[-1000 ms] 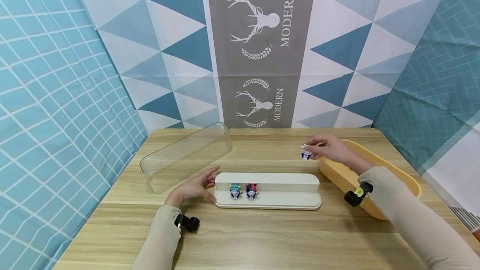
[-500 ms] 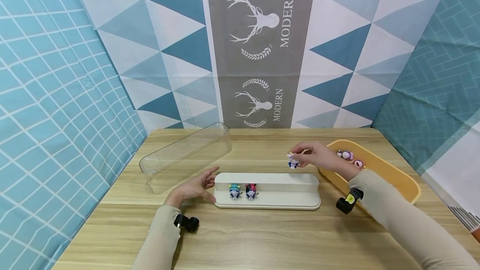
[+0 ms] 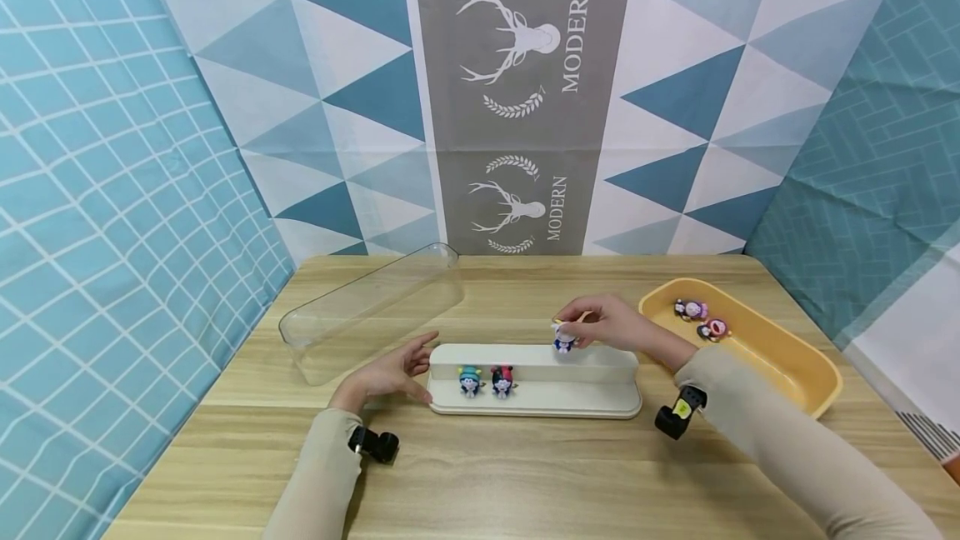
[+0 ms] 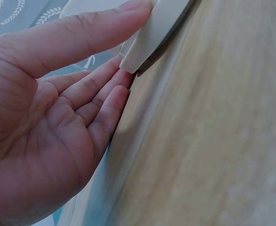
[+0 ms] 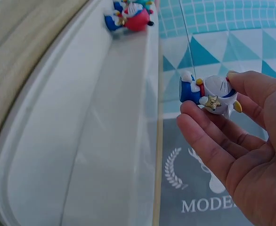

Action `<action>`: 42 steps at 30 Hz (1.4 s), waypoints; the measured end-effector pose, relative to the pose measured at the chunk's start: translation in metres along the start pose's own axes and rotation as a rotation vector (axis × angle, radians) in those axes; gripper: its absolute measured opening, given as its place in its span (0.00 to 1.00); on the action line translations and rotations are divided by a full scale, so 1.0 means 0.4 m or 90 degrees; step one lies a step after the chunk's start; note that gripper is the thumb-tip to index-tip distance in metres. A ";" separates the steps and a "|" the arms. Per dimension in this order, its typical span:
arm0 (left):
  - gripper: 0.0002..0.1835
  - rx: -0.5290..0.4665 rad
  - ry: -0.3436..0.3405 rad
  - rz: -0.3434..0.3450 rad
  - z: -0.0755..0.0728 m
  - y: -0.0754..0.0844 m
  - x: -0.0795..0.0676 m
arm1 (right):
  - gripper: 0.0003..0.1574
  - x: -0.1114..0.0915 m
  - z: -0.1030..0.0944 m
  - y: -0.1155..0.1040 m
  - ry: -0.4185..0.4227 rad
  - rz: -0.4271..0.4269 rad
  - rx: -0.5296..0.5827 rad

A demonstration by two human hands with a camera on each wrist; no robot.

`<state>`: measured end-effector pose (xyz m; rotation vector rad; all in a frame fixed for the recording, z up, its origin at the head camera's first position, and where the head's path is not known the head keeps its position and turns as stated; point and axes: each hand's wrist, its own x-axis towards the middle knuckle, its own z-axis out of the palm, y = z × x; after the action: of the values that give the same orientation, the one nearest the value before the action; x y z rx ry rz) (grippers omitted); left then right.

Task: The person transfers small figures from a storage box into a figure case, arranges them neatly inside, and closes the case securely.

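Sleeves, two, beige: left sleeve (image 3: 315, 473) rising from the bottom, left of centre; right sleeve (image 3: 795, 440) slanting in from the lower right corner. Each wears a black wrist camera (image 3: 375, 445).

Table (image 3: 487, 482), wood-grained, across the lower frame.

Left hand (image 3: 386, 373), left of centre: spread, fingers extended. In the left wrist view we find its thumb laid along the stand's edge, the palm turned toward the lens.

Stand (image 3: 573, 400), white, stepped, lower centre. Teal figure (image 3: 470, 382) and red figure (image 3: 502, 382) stand side by side on its lower step, toward the left end.

Right hand (image 3: 611, 325), right of centre, reaching leftward: narrowed, thumb and fingers pinching the white figure (image 3: 563, 340). We see this figure upright over the stand's back step; the right wrist view shows it apart from the stand.

Tray (image 3: 776, 369), yellow, right of frame, holding two figures (image 3: 702, 319) at its far end.

Cover (image 3: 375, 307), clear, left of centre.

Wall cloth (image 3: 517, 132), patterned, upper frame.
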<state>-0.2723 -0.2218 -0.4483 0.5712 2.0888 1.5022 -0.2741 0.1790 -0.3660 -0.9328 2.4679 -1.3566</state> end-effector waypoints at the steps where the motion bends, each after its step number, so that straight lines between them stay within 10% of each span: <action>1: 0.61 0.001 0.000 0.001 0.000 0.000 0.000 | 0.14 0.000 0.005 -0.003 -0.003 0.000 0.001; 42: 0.61 -0.014 0.000 -0.001 0.001 0.003 -0.002 | 0.09 -0.024 0.133 -0.022 -0.079 -0.083 -0.042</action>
<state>-0.2714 -0.2219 -0.4469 0.5615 2.0691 1.5226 -0.2397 0.1439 -0.3905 -1.1753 2.4088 -1.2194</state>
